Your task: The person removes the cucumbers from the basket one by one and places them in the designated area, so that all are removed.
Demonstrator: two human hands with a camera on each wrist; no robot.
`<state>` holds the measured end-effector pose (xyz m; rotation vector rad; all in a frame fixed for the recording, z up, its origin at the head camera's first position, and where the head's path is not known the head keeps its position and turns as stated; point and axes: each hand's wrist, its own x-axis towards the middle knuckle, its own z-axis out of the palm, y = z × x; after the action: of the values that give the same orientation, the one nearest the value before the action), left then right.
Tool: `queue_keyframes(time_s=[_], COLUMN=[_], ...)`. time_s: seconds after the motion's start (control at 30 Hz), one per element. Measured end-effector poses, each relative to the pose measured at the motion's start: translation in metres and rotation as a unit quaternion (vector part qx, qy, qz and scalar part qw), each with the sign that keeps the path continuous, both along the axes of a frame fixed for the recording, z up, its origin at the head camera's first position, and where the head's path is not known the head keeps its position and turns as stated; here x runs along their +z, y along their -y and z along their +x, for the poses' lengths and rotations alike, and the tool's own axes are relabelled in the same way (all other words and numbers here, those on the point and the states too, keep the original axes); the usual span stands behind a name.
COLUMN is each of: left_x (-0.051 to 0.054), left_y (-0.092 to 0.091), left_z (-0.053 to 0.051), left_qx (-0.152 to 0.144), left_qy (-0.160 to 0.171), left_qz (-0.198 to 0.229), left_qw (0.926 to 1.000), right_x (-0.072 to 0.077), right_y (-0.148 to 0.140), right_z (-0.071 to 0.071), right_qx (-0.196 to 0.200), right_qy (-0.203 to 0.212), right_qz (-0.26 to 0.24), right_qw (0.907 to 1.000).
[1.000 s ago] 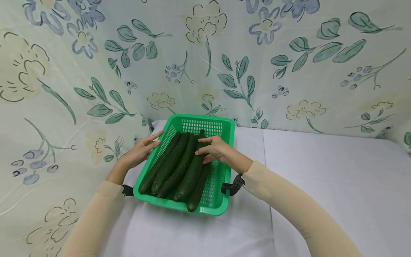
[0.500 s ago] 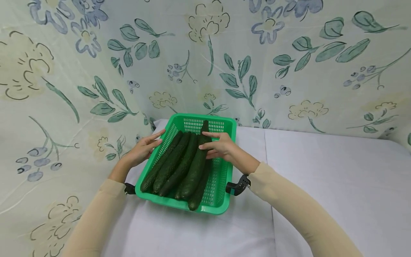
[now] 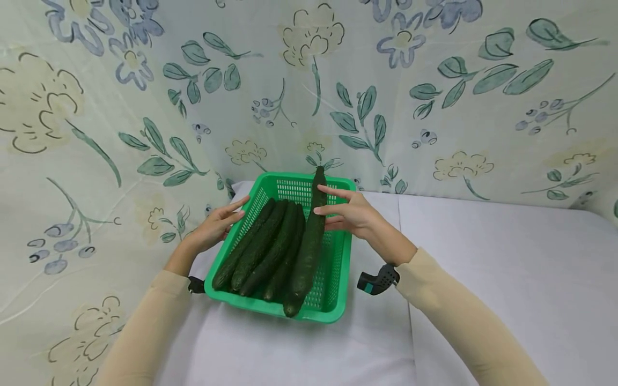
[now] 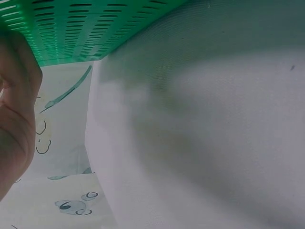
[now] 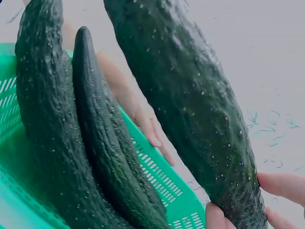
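My right hand (image 3: 354,214) pinches a long dark green cucumber (image 3: 309,252) near its far end, thumb on one side and fingers on the other. That cucumber is tilted, its far end raised and its near end low by the basket's front. Several more cucumbers (image 3: 258,252) lie side by side in the left part of a green plastic basket (image 3: 251,305). At the basket's left side, my left hand (image 3: 212,228) touches the rim and wall with extended fingers. The right wrist view shows the held cucumber (image 5: 186,105) close up, its bumpy skin between thumb and fingers.
The basket stands on a white-covered table (image 3: 483,279), which stretches to the right. Behind and to the left hangs a floral cloth (image 3: 299,123). A black wrist camera (image 3: 379,280) is strapped to the right wrist, beside the basket's right rim.
The right hand has moved right and upward with the cucumber, lifting its far end. A cucumber that was partly covered now shows beneath. The left hand has stayed at the basket.
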<state>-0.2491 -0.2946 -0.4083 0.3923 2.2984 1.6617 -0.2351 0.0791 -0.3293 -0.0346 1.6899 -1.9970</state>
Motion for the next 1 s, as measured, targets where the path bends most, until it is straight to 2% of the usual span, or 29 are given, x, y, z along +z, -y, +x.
queue_keyframes(time_s=[0.2, 0.7, 1.0], left_x=[-0.003, -0.004, -0.002], left_y=[0.0, 0.0, 0.0], left_z=[0.0, 0.001, 0.002], left_qx=[0.001, 0.009, 0.003], left_qy=[-0.003, -0.001, -0.007], left_qz=[-0.002, -0.006, -0.001], left_qw=[1.0, 0.9999, 1.0], right_x=[0.003, -0.01, -0.018], right_y=[-0.022, -0.076, -0.096], right_z=[0.005, 0.017, 0.026], right_qx=[0.016, 0.02, 0.009], right_qy=[-0.028, -0.088, -0.094], right_qz=[0.014, 0.048, 0.068], right_qw=[0.9994, 0.9948, 0.9932])
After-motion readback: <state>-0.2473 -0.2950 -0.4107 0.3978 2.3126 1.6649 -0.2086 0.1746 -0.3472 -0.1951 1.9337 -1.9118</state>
